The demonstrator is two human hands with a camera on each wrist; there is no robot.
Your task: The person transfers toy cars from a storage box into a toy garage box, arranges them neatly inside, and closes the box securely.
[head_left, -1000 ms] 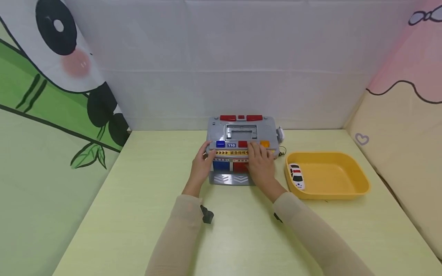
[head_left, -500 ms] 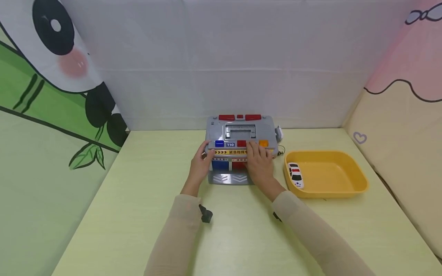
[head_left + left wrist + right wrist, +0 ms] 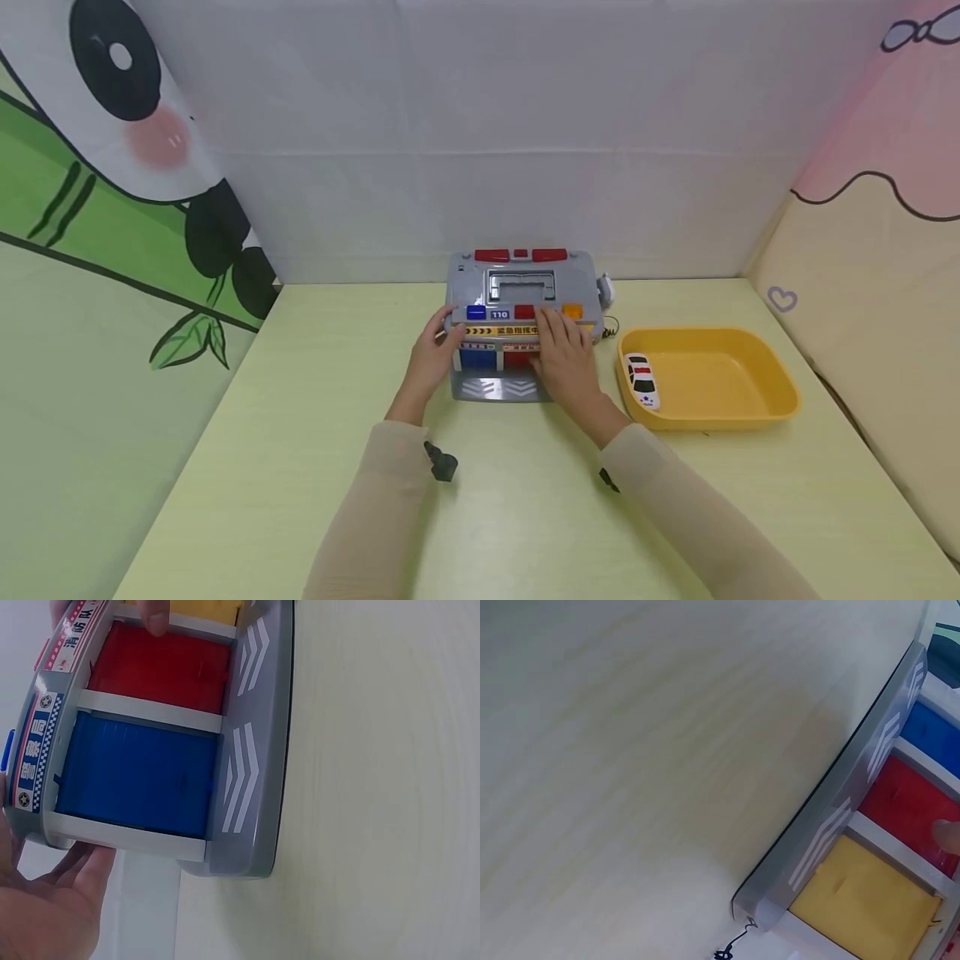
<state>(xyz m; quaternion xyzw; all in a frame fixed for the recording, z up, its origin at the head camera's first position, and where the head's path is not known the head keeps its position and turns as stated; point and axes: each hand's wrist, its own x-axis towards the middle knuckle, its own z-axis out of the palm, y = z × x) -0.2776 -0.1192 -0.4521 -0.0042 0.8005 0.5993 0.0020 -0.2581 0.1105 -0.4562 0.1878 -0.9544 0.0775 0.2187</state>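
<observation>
Looking through the head view, I have a grey toy police garage (image 3: 495, 332) upright on the pale table (image 3: 517, 517), a yellow tray (image 3: 708, 425) near its right side with a white toy car (image 3: 643, 382) inside. My left hand (image 3: 429, 362) grips the garage's left end; my right hand (image 3: 567, 358) clasps the front upper edge, fingers laid on top. The shell looks like hard, glossy plastic: I'd judge it light, stiff and slightly slippery, best taken by both ends or the carry handle (image 3: 522, 276). From the left wrist view, my left fingers wrap behind the end beside the blue door (image 3: 139, 776), while my right thumb touches the red door (image 3: 161, 667). Those thin panels seem the fragile part, so I'd put pressure on the frame. The right wrist view shows the thumb tip, the yellow door (image 3: 870, 900) and a coiled dark cord (image 3: 722, 955), which could snag.
</observation>
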